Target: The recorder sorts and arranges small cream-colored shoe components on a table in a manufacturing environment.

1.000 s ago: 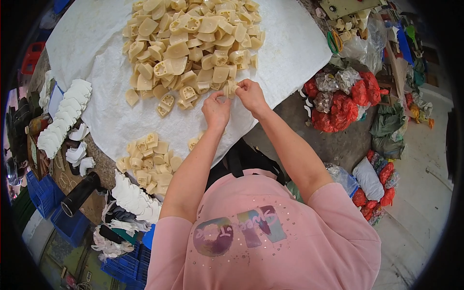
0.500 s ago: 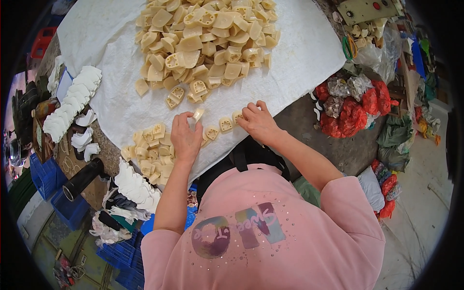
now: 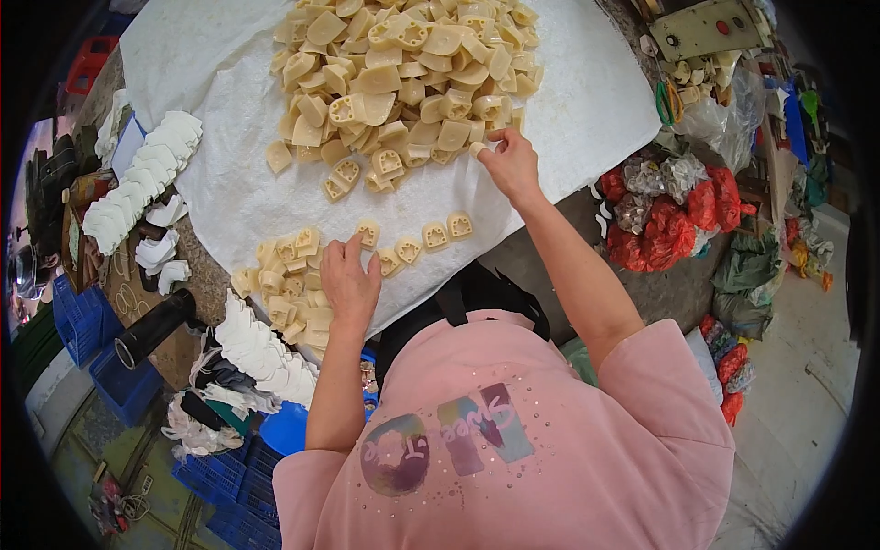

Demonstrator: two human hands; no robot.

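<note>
Cream plastic D-shaped pieces, hollow with holes on one side, lie in a large pile [image 3: 385,92] on a white sheet [image 3: 229,174]. My left hand [image 3: 350,282] is at the sheet's near side, its fingertips on one cream piece [image 3: 368,234] standing hollow side up. My right hand [image 3: 511,170] reaches to the pile's near right edge, thumb and forefinger apart; a pale patch shows at the thumb tip. Between my hands a short row of pieces [image 3: 434,236] lies hollow side up. A smaller heap of pieces [image 3: 291,275] sits left of my left hand.
Stacked white curved pieces [image 3: 147,174] lie at the left, with more white ones [image 3: 266,353] nearer me. A black cylinder [image 3: 154,328] and blue crates [image 3: 133,394] stand at lower left. Red plastic bags [image 3: 667,225] and green-handled scissors [image 3: 667,103] are on the right.
My right hand has left the row's right end and moved up to the pile. My left hand has lowered slightly, and its piece now shows its hollow side.
</note>
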